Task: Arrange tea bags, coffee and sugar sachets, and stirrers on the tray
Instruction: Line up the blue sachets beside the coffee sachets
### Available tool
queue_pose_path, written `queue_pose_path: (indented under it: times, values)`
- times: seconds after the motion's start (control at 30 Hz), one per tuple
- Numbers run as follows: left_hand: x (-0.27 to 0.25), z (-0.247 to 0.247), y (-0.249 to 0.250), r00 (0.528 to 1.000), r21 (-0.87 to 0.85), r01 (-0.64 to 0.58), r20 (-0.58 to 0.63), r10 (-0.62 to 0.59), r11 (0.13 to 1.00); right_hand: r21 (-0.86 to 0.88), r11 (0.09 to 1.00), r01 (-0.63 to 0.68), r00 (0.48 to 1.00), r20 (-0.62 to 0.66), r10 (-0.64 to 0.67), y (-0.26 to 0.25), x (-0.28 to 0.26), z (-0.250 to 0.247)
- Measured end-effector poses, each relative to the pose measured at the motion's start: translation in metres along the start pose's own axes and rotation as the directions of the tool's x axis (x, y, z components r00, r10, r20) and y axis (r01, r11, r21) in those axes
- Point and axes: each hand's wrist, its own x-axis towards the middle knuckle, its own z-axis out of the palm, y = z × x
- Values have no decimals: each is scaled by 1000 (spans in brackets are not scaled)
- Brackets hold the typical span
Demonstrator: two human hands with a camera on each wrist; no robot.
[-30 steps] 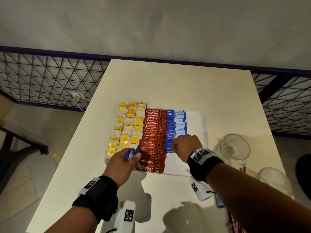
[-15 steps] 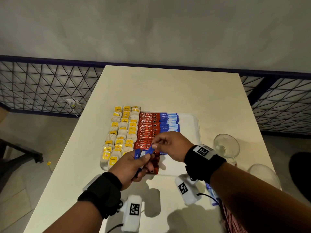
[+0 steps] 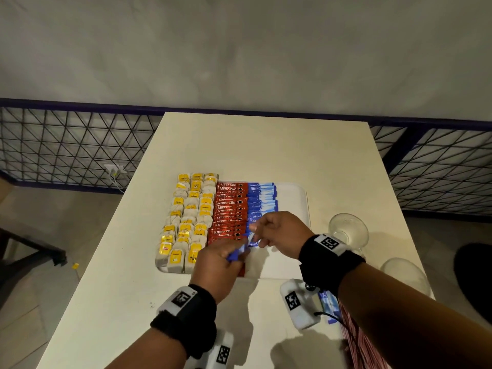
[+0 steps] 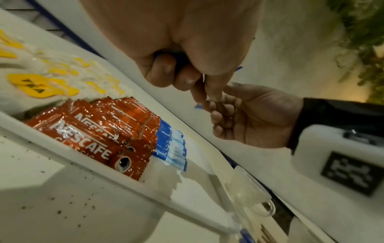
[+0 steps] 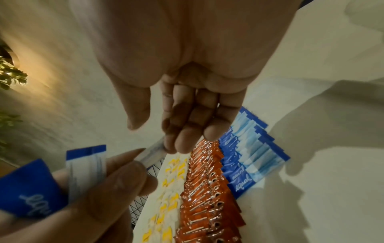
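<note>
cream table (image 3: pixel 266 155) up against a grey wall, with a black wire-mesh railing (image 3: pixel 66 145) running behind it. i'm standing over the white tray (image 3: pixel 292 198), which is sitting on the table and filling up in columns: yellow-tagged tea bags (image 3: pixel 190 217) on the left, red nescafe coffee sachets (image 3: pixel 229 206) in the middle, blue equal sugar sachets (image 3: pixel 262 198) lined up just right of those, touching the coffee row.

my left hand (image 3: pixel 218 265) is hovering over the near edge of the tray, fingers curled round a small bunch of the blue sugar sachets (image 5: pixel 41 180), their ends sticking out past my thumb. my right hand (image 3: pixel 279 235) is right next to it, over the near end of the sugar column, pinching one more blue sachet (image 3: pixel 251 237) between thumb and fingertips, the other fingers loosely curled.

off to the right of the tray two clear glasses (image 3: pixel 348 230) are lying on the table, and red-striped stirrers (image 3: pixel 364 342) are sitting near my right forearm, with another blue sachet (image 3: pixel 330 304) lying beside them.
</note>
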Motion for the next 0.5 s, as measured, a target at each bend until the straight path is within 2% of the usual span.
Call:
queue_pose_path:
  times: [0.07,0.17,0.2,0.27,0.3,0.33,0.4,0.5]
  values:
    - [-1,3,-3,990,93,-139,30,136,986,3,1000,8,1000,-1,-8,2,1,-1]
    - [-3,6,-2,971,100,-226,101,216,969,-31,999,13,1000,-27,-13,3,1,-1]
    - [-4,6,1,981,52,-176,95,171,983,-48,999,18,999,-34,-19,3,1,-1]
    - [0,1,5,995,-124,96,41,-92,988,-96,995,27,999,-26,-30,1,-1,-3]
    - [3,-3,5,976,-196,215,11,-217,957,-139,990,34,999,-6,-35,0,-2,-4]
    - [8,-7,4,957,-254,281,3,-290,926,-198,979,49,999,19,-46,-2,-4,-5]
    - [15,-12,5,930,-343,363,85,-356,866,-313,945,96,995,66,-79,-5,-6,-7]
    - [18,-11,10,898,-398,440,178,-403,805,-358,923,138,989,95,-111,-8,-8,-6]
